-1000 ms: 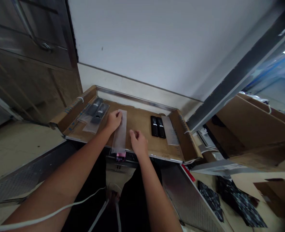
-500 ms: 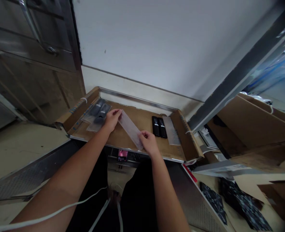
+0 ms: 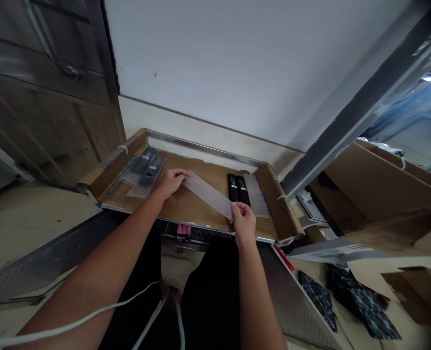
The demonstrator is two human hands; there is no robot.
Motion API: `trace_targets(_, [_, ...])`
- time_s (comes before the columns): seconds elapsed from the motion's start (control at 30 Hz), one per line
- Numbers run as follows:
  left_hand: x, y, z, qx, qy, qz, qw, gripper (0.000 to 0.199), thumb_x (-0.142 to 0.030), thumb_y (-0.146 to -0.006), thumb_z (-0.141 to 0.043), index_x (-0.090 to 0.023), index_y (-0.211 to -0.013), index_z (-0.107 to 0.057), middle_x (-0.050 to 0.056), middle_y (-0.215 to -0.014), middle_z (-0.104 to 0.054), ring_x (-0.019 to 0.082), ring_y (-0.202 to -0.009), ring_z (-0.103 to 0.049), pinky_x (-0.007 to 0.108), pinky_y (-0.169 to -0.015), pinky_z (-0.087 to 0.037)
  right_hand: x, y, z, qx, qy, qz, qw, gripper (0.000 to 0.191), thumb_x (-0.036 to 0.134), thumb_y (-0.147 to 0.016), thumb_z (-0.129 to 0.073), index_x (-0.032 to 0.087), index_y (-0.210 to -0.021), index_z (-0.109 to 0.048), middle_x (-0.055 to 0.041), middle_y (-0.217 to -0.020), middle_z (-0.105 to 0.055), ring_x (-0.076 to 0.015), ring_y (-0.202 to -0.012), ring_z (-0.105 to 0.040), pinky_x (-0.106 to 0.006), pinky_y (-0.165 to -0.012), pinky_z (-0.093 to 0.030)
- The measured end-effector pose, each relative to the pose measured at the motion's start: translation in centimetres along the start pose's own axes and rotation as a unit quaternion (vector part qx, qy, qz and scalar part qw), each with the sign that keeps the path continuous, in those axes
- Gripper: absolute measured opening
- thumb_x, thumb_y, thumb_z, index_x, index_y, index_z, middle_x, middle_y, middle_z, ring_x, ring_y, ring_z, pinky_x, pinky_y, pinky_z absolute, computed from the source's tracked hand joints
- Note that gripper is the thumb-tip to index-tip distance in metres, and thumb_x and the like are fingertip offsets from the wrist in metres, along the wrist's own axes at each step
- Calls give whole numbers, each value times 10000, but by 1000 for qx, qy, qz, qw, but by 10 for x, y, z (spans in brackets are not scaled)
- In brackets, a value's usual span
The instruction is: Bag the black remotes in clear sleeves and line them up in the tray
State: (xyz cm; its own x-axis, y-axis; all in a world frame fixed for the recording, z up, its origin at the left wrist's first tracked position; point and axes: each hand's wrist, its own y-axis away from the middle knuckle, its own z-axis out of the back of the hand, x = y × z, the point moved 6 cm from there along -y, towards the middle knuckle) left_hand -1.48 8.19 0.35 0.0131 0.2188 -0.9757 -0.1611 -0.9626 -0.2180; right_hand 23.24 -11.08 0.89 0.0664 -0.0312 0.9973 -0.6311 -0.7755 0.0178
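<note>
A long, clear plastic bag (image 3: pixel 208 193) is stretched slantwise between my two hands above the cardboard-lined tray (image 3: pixel 179 211). My left hand (image 3: pixel 172 182) pinches its upper left end. At the lower right end, my right hand (image 3: pixel 242 218) grips the bag with bent fingers. Just past the right hand lie two black objects (image 3: pixel 238 188) side by side, each with a small white label; what they are I cannot make out. Beside them rests a pile of flat clear bags (image 3: pixel 256 197). Dark objects in clear bags (image 3: pixel 148 170) lie left of my left hand.
Cardboard walls (image 3: pixel 279 199) edge the tray on both sides. A white panel (image 3: pixel 208 73) rises behind it. To the right stands a large cardboard box (image 3: pixel 386 189), with black patterned bags (image 3: pixel 361 301) below. A white cord (image 3: pixel 91 318) crosses my left arm.
My right hand has moved right, toward the two black objects, carrying its end of the bag. The bag now lies at a flatter slant. My left hand keeps its end, shifting only slightly.
</note>
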Motion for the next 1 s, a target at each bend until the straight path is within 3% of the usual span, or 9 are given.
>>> trace_targets(0.17, [-6,3,0,9,-27,2,1000,214,-149,-769,-619,-176,-906,-781,61,-1001,-760,163,-856,-650,296,-835,-505,-3,0,7,-16,-13,3,1000,570,482,-602,-809,188,-1026,-566,53,-621,-629,-99,-443,-497,-216,-431,-397])
trace_targets(0.37, [-7,4,-1,14,-6,10,1000,343,-194,-813,-621,-173,-1137,-732,80,-1025,-746,121,-695,-595,255,-682,-482,-5,-4,15,-46,-12,19,999,532,422,-594,-806,169,-1014,-599,31,-665,-649,-98,-477,-526,-230,-487,-454])
trace_targets(0.47, [-7,3,1,-2,-7,13,1000,397,-192,-825,-606,-168,-1212,-691,63,-902,-738,114,-625,-578,240,-614,-456,0,-16,41,-141,-25,51,988,469,391,-606,-778,185,-975,-576,32,-701,-625,-113,-512,-550,-250,-504,-489])
trace_targets(0.6, [-7,3,0,-13,-64,9,998,314,-153,-837,-555,-147,-1114,-703,46,-814,-715,121,-633,-612,240,-635,-471,12,-27,84,-316,-18,100,943,335,286,-658,-696,203,-932,-523,16,-805,-579,-130,-592,-588,-283,-569,-545])
trace_targets(0.67, [-9,4,-3,6,-110,-11,994,296,-122,-831,-534,-151,-1070,-705,40,-799,-712,130,-656,-626,249,-671,-485,17,-26,89,-347,25,106,931,286,253,-701,-646,198,-951,-519,-16,-868,-592,-141,-620,-610,-293,-597,-555])
trace_targets(0.8, [-11,6,-10,31,-198,-56,978,273,-98,-810,-530,-158,-1006,-711,56,-850,-726,159,-743,-651,277,-749,-510,25,-13,80,-373,178,126,902,255,224,-738,-633,178,-982,-574,-84,-985,-647,-167,-686,-635,-291,-650,-543])
trace_targets(1.0, [-8,6,-11,35,-217,-65,973,274,-101,-807,-507,-160,-985,-707,65,-905,-736,171,-825,-667,293,-803,-526,35,-7,79,-368,316,168,858,270,215,-771,-623,142,-1030,-640,-126,-1029,-641,-192,-713,-632,-359,-808,-522])
